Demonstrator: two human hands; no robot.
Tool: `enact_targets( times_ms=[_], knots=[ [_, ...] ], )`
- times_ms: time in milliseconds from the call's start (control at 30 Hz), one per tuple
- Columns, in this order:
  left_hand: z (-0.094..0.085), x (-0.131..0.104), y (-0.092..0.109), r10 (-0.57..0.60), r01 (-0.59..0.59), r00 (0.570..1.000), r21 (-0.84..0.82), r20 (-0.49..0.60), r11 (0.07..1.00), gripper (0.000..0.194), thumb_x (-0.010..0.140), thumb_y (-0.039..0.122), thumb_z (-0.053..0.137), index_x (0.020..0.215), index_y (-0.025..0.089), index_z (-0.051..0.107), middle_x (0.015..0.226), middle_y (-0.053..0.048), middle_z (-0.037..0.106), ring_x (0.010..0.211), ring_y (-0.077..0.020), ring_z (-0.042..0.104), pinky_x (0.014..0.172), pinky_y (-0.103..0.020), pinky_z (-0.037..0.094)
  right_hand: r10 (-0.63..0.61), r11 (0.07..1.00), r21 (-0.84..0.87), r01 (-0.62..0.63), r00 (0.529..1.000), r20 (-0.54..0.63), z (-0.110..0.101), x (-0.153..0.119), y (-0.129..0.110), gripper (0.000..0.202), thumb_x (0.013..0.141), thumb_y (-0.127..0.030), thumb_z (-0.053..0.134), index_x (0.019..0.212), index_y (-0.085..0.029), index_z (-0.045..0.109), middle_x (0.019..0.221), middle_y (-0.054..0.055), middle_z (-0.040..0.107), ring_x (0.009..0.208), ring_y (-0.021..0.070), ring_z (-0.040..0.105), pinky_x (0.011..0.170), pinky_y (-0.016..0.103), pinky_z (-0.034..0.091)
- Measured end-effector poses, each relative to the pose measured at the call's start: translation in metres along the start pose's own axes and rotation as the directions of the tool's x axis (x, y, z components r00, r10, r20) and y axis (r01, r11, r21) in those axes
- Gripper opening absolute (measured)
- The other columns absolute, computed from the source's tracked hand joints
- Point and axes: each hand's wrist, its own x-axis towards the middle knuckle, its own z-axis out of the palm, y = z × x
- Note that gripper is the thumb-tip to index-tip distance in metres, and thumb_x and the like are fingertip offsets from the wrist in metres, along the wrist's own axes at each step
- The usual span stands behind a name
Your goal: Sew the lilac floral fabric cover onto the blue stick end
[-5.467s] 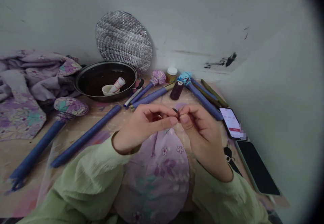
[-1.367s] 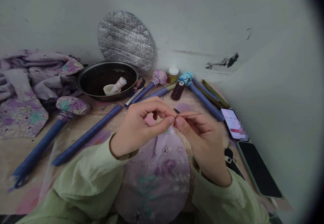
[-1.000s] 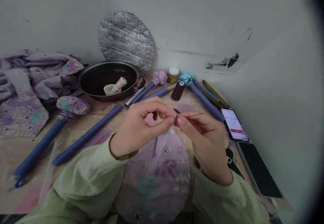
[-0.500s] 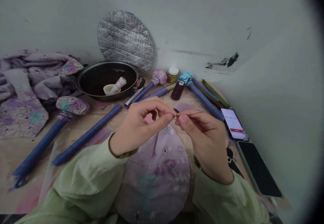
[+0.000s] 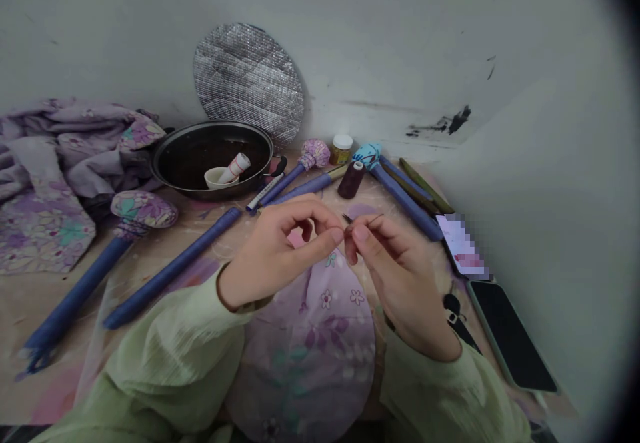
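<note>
My left hand is closed in a pinch, thumb against forefinger; whatever lies between those tips is too small to make out. Touching or nearly touching it, my right hand pinches a thin dark strand; whether it is thread or a needle I cannot tell. Below both hands lies a rounded piece of purple floral fabric. Just beyond my fingers stands a spool of dark thread, and a small dark pointed tip shows behind the fingertips.
Several blue-wrapped sticks lie around, one with a floral padded head. A black pan holds a small cup; a silver quilted disc leans on the wall. A jar stands behind the spool. Two phones, one dark, lie at right; bunched fabric at left.
The thin strand at my right hand now shows shorter and tilts upward. My right fingers have shifted slightly; my left hand stays almost in place.
</note>
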Motion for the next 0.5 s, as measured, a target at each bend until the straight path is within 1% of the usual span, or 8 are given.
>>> enact_targets(
  times_ms=[133,300,500],
  knots=[
    [0.0017,0.0003,-0.0002,-0.009,0.009,1.0,-0.012,0.007,1.0,0.007,0.082,0.019,0.07,0.076,0.017,0.068,0.075,-0.002,0.064,0.069,-0.0126,0.054,0.064,-0.026,0.043,-0.001,0.998,-0.065,0.002,1.0,0.009,0.0,0.0007,-0.0018,0.021,0.089,-0.039,0.065,0.08,-0.021,0.065,0.067,-0.004,0.057,0.064,0.0096,0.053,0.059,0.023,0.044],
    [0.0034,0.0008,-0.0031,-0.033,0.032,0.999,-0.051,-0.01,0.998,0.007,0.082,0.017,0.069,0.076,0.016,0.066,0.075,0.0,0.062,0.067,-0.0107,0.052,0.061,-0.024,0.041,0.004,0.998,-0.066,-0.003,1.0,0.024,-0.0016,0.0005,-0.002,0.021,0.088,-0.04,0.066,0.08,-0.021,0.064,0.066,-0.005,0.056,0.063,0.0088,0.053,0.061,0.021,0.045],
    [0.0056,0.0019,-0.0048,-0.166,0.161,0.986,-0.179,-0.015,0.971,0.01,0.083,0.023,0.066,0.078,0.015,0.062,0.072,0.001,0.06,0.064,-0.0097,0.05,0.056,-0.023,0.037,0.035,0.997,-0.072,-0.029,0.996,0.08,-0.0015,0.0019,-0.0028,0.019,0.09,-0.037,0.064,0.081,-0.021,0.063,0.068,-0.006,0.055,0.063,0.0069,0.051,0.061,0.019,0.044]
  ],
)
